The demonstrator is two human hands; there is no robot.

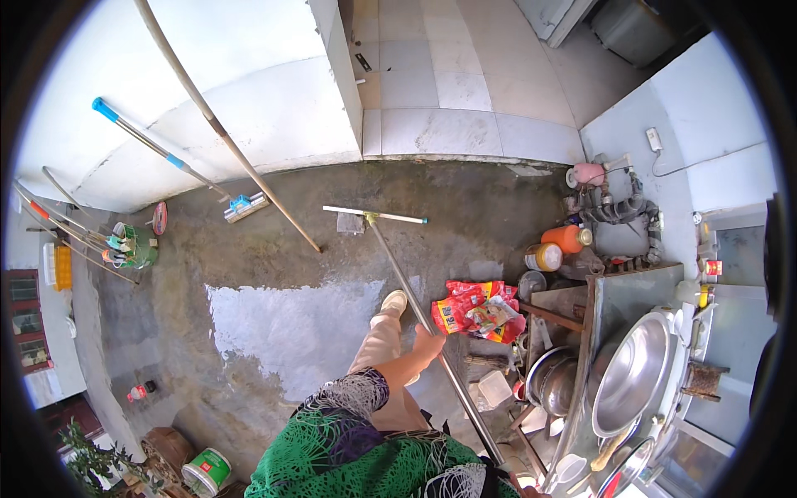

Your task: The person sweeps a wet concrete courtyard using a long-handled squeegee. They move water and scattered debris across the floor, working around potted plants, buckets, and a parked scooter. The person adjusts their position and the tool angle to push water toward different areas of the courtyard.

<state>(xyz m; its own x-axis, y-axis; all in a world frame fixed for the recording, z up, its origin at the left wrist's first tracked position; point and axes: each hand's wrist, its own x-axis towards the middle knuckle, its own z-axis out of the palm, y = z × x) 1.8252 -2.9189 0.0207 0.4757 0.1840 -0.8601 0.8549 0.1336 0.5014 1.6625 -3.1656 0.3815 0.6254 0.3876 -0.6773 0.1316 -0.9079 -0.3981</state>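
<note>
My left hand (429,342) is closed around the metal pole of a long floor squeegee (398,272). The pole slants from the lower edge up to a pale crossbar with a teal tip, which rests on the wet concrete floor (282,207). By the crossbar lies a small grey flat patch or piece (349,222). At the lower edge, near the pole's upper end, only a sliver of what looks like my right hand (528,490) shows; its fingers are hidden. Right of the pole, red plastic packaging (480,310) lies crumpled on the floor, close to my left hand.
A wooden pole (217,126) and a blue-handled mop (170,158) lean at the left wall. A green bucket (135,246) holds tools. Orange (568,239) and yellow-lidded jars (544,256), pipes, and a counter with a steel basin (635,373) line the right. A raised tiled step (473,133) lies ahead.
</note>
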